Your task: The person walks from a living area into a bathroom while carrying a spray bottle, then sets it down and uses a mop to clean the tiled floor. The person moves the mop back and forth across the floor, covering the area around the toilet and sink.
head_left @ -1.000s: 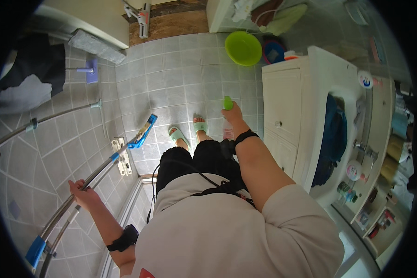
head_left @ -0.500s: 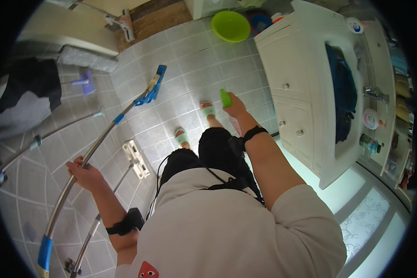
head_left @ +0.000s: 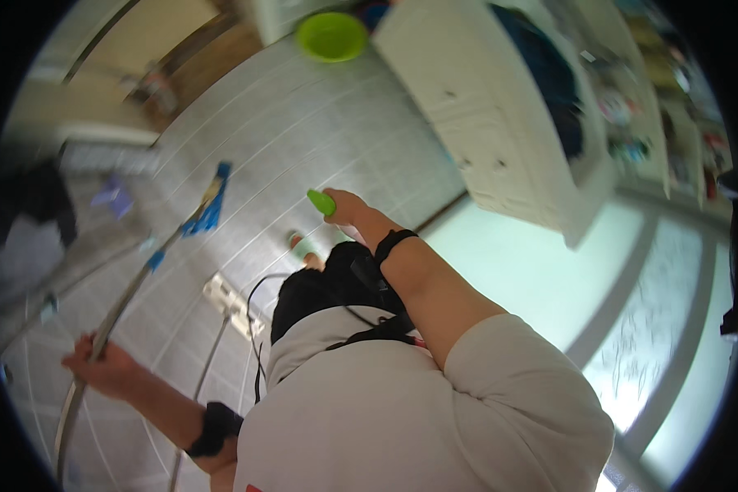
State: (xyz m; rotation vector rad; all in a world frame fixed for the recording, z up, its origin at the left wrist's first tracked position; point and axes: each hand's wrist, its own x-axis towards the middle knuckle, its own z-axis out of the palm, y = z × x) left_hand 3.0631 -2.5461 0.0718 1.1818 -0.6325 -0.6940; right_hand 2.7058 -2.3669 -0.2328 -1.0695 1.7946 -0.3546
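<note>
My left hand [head_left: 107, 367] is closed around the long metal pole of a mop [head_left: 127, 299], out to my left. The mop's blue head [head_left: 207, 211] is at the far end of the pole, over the grey tiled floor; blur hides whether it touches. My right hand [head_left: 348, 207], in front of my body, is wrapped round what looks like a spray bottle [head_left: 321, 202]. Its bright green top sticks out past my fingers, and my hand covers most of its pale body. Black straps circle both my forearms.
A white vanity cabinet [head_left: 467, 123] with a basin stands at the right. A lime-green tub [head_left: 332, 38] sits on the floor ahead. A second pole with a white flat head [head_left: 230, 303] is close on my left. A frosted glass door [head_left: 640, 320] stands at the right.
The view has swung right and is blurred, so the cabinet and tub appear farther left and more of the glass door shows. Both hands keep their holds on the mop and the bottle.
</note>
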